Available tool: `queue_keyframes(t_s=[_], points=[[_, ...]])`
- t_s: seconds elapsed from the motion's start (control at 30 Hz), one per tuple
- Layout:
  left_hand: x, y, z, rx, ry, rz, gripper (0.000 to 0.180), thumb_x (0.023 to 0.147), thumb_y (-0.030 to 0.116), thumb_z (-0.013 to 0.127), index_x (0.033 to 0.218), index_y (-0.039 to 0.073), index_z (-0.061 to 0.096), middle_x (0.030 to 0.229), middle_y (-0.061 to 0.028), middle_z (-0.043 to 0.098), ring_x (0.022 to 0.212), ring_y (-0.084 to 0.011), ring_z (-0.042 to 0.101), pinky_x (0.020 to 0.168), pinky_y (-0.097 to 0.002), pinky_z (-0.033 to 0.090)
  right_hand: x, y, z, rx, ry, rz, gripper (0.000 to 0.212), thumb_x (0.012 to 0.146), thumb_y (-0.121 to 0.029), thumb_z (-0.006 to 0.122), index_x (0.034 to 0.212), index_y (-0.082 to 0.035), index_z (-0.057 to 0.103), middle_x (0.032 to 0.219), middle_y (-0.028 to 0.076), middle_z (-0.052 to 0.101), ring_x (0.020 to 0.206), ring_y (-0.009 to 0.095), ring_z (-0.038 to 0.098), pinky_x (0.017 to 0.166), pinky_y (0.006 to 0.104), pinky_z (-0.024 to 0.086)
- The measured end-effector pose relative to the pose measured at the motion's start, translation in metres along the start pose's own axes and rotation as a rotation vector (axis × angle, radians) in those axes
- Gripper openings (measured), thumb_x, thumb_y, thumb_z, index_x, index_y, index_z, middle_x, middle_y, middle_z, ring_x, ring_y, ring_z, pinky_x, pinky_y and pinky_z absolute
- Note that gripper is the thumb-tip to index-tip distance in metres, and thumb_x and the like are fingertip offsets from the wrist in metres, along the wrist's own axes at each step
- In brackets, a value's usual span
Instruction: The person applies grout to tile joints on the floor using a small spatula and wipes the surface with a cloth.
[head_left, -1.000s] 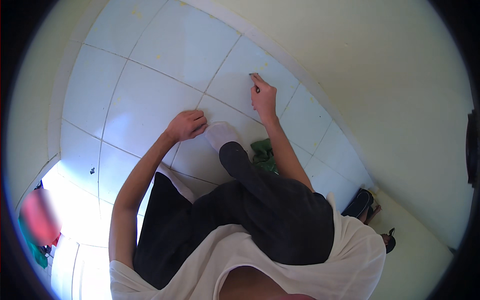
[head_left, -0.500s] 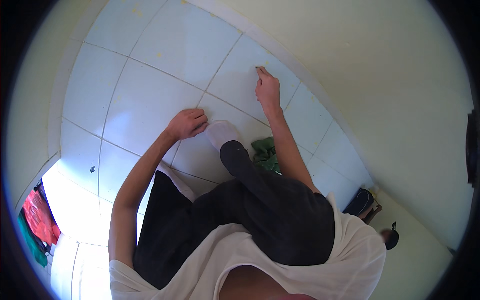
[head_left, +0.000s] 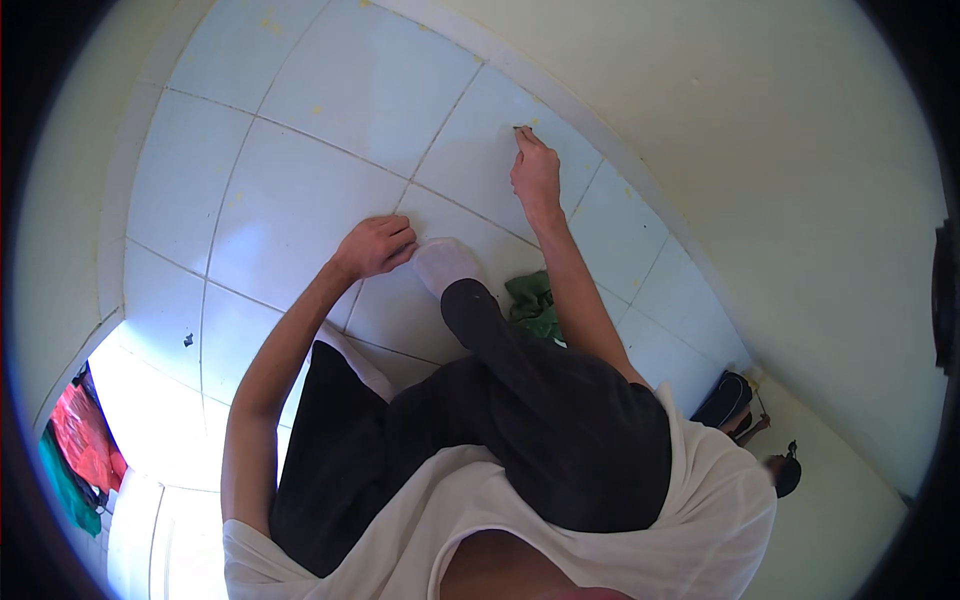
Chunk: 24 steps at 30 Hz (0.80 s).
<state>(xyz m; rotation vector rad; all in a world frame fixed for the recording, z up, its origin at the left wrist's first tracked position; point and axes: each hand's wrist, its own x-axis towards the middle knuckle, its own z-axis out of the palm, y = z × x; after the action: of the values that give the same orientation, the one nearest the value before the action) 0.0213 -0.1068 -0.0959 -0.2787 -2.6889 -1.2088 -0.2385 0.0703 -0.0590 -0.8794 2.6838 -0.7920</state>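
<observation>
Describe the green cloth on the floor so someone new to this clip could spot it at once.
Start at the pale tiled floor and find the white sock near its middle. The green cloth lies crumpled just right of it, beside the right forearm. It is the only green thing on the tiles.

Floor tiles (head_left: 290, 200): glazed ceramic, pale blue-white, smooth, semi-gloss, with thin dark grout lines and small yellowish specks. Wall (head_left: 760, 170), upper right of the frame: painted plaster, cream, matt. Green rag (head_left: 532, 305), centre: soft crumpled cloth. Trousers (head_left: 540, 420): dark matt woven fabric. Shirt (head_left: 400, 540), lower centre: thin white cloth. Sock (head_left: 445, 265): white knit.
</observation>
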Motion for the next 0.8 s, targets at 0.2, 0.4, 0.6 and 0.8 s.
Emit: queue_keyframes(t_s=[0.2, 0.4, 0.6, 0.8], points=[[-0.001, -0.001, 0.0, 0.003, -0.002, -0.009, 0.015, 0.086, 0.014, 0.071, 0.087, 0.008, 0.058, 0.082, -0.0084, 0.054, 0.075, -0.0293, 0.061, 0.067, -0.0421, 0.053, -0.015, 0.0, -0.002, -0.02, -0.033, -0.022, 0.038, 0.085, 0.01, 0.054, 0.12, 0.008, 0.069, 0.132, 0.025, 0.065, 0.105, 0.043, 0.07, 0.095, 0.0442, 0.058], [0.0, 0.0, 0.0, -0.001, -0.002, -0.003, 0.015, 0.086, 0.014, 0.071, 0.087, 0.008, 0.058, 0.083, -0.0083, 0.054, 0.075, -0.0293, 0.061, 0.067, -0.0421, 0.052, -0.002, -0.001, -0.004, -0.034, -0.015, -0.031, 0.038, 0.084, 0.01, 0.055, 0.118, 0.007, 0.069, 0.132, 0.025, 0.065, 0.103, 0.043, 0.07, 0.094, 0.0446, 0.059], [-0.001, 0.0, 0.0, 0.002, -0.004, -0.003, 0.015, 0.085, 0.014, 0.072, 0.087, 0.008, 0.058, 0.082, -0.0084, 0.054, 0.075, -0.0294, 0.061, 0.067, -0.0422, 0.052, -0.01, -0.001, -0.007, -0.077, -0.058, -0.072, 0.037, 0.083, 0.011, 0.054, 0.117, 0.008, 0.069, 0.135, 0.025, 0.063, 0.106, 0.043, 0.069, 0.095, 0.045, 0.058], [0.0, 0.0, -0.001, 0.01, -0.009, -0.001, 0.015, 0.086, 0.015, 0.071, 0.087, 0.008, 0.057, 0.082, -0.0083, 0.054, 0.076, -0.0287, 0.061, 0.068, -0.0415, 0.052, 0.003, 0.002, -0.002, -0.014, -0.051, -0.025, 0.032, 0.083, 0.011, 0.054, 0.11, 0.008, 0.07, 0.138, 0.026, 0.061, 0.104, 0.043, 0.069, 0.093, 0.0456, 0.058]])
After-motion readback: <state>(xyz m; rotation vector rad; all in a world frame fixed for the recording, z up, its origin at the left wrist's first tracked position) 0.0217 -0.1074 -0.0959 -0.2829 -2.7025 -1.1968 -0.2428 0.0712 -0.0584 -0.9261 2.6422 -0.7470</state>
